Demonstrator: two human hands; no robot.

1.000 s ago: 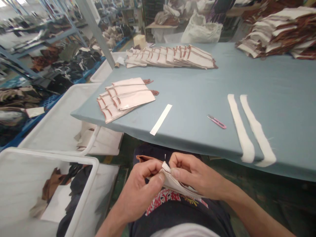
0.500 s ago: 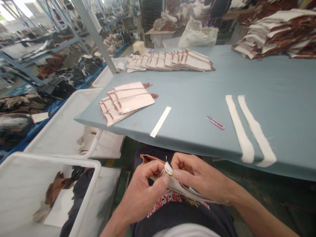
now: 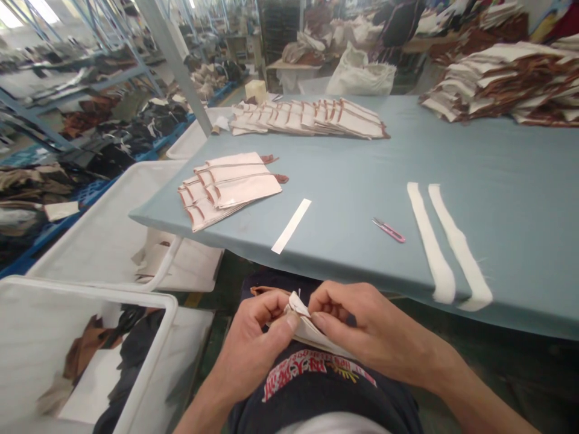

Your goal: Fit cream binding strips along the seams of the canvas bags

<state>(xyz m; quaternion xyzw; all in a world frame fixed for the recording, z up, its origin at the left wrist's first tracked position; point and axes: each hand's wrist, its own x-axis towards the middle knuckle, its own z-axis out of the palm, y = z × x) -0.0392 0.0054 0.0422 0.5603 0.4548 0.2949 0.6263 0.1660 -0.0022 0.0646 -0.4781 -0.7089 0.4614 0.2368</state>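
Over my lap I hold a cream fabric piece [image 3: 316, 337] with brown edging, its folded corner turned up between my hands. My left hand [image 3: 260, 337] pinches that corner between thumb and fingers. Just to the right, my right hand [image 3: 362, 328] is closed with thumb against fingers on the edge of the same piece. The fingers hide part of the corner. On the table ahead lie a pair of thread snips [image 3: 389, 230] with a pink handle and a narrow white strip [image 3: 292, 226].
The blue-grey table [image 3: 344, 175] carries a small stack of cream pieces [image 3: 244, 181], a longer row of them [image 3: 307, 117], two white fabric strips [image 3: 432, 247] and a big brown-and-cream pile [image 3: 502, 84]. White bins [image 3: 174, 307] stand at my left.
Both hands stay on the fabric piece, and its corner now stands up more between my fingers. My view has shifted slightly; the things on the table lie as before.
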